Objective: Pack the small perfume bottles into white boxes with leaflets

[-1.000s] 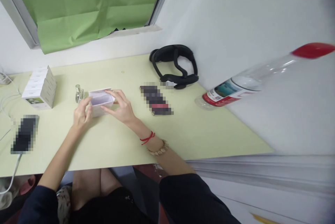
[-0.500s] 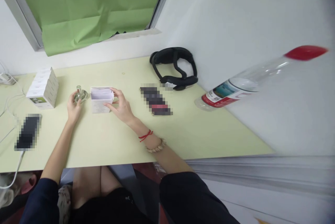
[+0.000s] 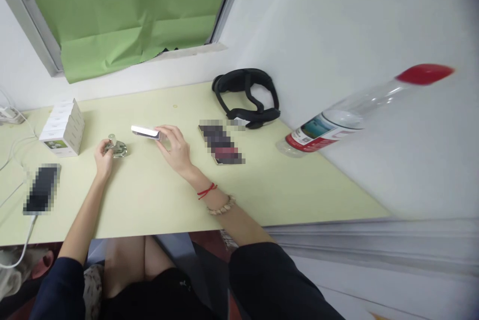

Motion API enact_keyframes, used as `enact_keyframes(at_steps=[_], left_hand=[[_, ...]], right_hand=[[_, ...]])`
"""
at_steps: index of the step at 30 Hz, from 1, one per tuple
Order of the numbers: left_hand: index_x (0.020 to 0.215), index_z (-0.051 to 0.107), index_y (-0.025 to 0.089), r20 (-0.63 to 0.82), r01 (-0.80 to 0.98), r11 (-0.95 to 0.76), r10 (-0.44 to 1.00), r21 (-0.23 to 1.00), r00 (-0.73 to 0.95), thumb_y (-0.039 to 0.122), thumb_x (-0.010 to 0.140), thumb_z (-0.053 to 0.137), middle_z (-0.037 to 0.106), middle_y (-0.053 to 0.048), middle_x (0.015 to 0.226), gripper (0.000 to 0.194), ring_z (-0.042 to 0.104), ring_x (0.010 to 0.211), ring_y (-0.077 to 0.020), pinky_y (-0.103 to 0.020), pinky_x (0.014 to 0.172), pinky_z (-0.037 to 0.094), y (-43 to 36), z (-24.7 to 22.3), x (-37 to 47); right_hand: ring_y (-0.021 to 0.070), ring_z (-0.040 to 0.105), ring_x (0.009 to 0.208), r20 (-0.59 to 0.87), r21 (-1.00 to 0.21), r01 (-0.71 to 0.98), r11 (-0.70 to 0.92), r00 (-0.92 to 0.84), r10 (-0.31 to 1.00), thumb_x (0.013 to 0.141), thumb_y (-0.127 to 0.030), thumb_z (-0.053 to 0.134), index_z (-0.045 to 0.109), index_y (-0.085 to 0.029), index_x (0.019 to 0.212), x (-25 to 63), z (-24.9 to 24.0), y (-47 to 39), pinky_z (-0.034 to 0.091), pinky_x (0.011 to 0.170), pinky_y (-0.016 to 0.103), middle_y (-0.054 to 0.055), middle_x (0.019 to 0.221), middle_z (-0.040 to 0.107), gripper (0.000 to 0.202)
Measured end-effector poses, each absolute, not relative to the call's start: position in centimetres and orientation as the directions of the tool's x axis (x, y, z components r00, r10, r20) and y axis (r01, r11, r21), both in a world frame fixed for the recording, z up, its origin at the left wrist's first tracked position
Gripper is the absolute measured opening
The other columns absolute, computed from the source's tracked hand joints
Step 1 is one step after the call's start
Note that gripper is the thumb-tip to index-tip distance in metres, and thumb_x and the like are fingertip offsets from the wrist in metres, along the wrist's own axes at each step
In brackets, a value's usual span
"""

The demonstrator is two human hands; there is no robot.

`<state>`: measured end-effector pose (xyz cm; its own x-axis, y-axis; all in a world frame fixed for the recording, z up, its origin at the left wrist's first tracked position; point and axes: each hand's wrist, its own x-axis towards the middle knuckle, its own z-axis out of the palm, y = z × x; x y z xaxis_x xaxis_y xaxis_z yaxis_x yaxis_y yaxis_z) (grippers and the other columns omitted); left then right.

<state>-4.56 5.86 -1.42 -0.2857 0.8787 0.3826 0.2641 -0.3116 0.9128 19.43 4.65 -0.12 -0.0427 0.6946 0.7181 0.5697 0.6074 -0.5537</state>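
Note:
My left hand is closed on a shiny greenish-silver object with an upright knob, down at the tabletop. The object's exact kind is unclear. To the right, my right hand grips the right end of a small white carton between thumb and fingers. Only a thin bright strip and a dark edge of the carton show, so I cannot tell whether it is tilted or folded flat. A gap of table separates the two things.
White boxes stand in a row at left, near cables and a plugged-in phone. Another phone, a black headset and a clear red-capped bottle are at right on the pale table, against the wall.
The white carton stood upright with its open top showing; now it appears as a thin strip in my right hand. The shiny object and my left hand shifted slightly down in view.

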Motion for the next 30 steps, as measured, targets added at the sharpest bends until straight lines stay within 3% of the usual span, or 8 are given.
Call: enact_keyframes(at_steps=[3, 7, 12, 15, 22, 30], left_hand=[[0.065, 0.052, 0.02, 0.402, 0.274, -0.332, 0.879, 0.902, -0.257, 0.021, 0.06, 0.048, 0.056, 0.0, 0.068, 0.007, 0.054, 0.07, -0.015, -0.027, 0.068, 0.043, 5.5, -0.9, -4.2], [0.07, 0.053, 0.02, 0.465, 0.371, -0.386, 0.872, 0.845, -0.153, 0.028, 0.072, 0.047, 0.06, -0.002, 0.073, 0.01, 0.057, 0.073, -0.0163, -0.028, 0.069, 0.044, 4.8, -0.2, -3.7], [0.077, 0.054, 0.021, 0.554, 0.678, -0.375, 0.83, 0.632, -0.057, 0.037, 0.077, 0.06, 0.063, -0.002, 0.078, 0.017, 0.058, 0.073, -0.0169, -0.03, 0.075, 0.043, 4.2, 0.1, -2.7], [0.072, 0.046, 0.022, 0.576, 0.739, -0.391, 0.817, 0.548, 0.005, 0.04, 0.074, 0.067, 0.062, -0.003, 0.077, 0.028, 0.059, 0.075, -0.0176, -0.031, 0.076, 0.043, 4.3, -0.1, -2.6], [0.064, 0.037, 0.022, 0.522, 0.649, -0.45, 0.848, 0.614, 0.094, 0.046, 0.074, 0.069, 0.06, -0.001, 0.075, 0.041, 0.056, 0.069, -0.0143, -0.026, 0.066, 0.041, 4.1, 0.0, -2.6], [0.061, 0.036, 0.022, 0.497, 0.598, -0.471, 0.857, 0.648, 0.136, 0.043, 0.073, 0.069, 0.061, 0.0, 0.071, 0.042, 0.054, 0.063, -0.013, -0.025, 0.061, 0.04, 3.5, 0.4, -1.7]], right_hand=[[0.0222, 0.061, 0.114, 0.72, -0.561, 0.554, 0.615, -0.039, 0.693, 0.096, -0.034, 0.048, 0.058, -0.029, 0.122, 19.4, -0.3, 4.7, 0.058, 0.093, 0.04, 0.008, 0.117, 0.062, 0.028], [0.0219, 0.061, 0.113, 0.7, -0.671, 0.406, 0.62, 0.072, 0.71, 0.092, -0.042, 0.054, 0.039, -0.027, 0.138, 19.1, -0.7, 4.9, 0.063, 0.083, 0.038, 0.01, 0.124, 0.06, 0.05], [0.0231, 0.063, 0.11, 0.611, -0.771, 0.315, 0.553, 0.12, 0.783, 0.092, -0.048, 0.051, 0.029, -0.027, 0.143, 19.0, -1.0, 5.1, 0.064, 0.08, 0.039, 0.012, 0.125, 0.061, 0.06], [0.0234, 0.062, 0.114, 0.587, -0.784, 0.31, 0.538, 0.088, 0.805, 0.092, -0.049, 0.05, 0.028, -0.028, 0.144, 19.1, -1.2, 5.4, 0.063, 0.082, 0.04, 0.013, 0.129, 0.058, 0.06], [0.0245, 0.059, 0.12, 0.581, -0.791, 0.288, 0.54, 0.075, 0.811, 0.092, -0.053, 0.049, 0.026, -0.029, 0.144, 19.2, -1.4, 5.6, 0.061, 0.088, 0.042, 0.013, 0.136, 0.053, 0.062], [0.025, 0.058, 0.121, 0.616, -0.749, 0.358, 0.558, 0.063, 0.785, 0.093, -0.051, 0.049, 0.025, -0.029, 0.146, 19.4, -1.4, 5.6, 0.062, 0.086, 0.042, 0.014, 0.134, 0.055, 0.062]])
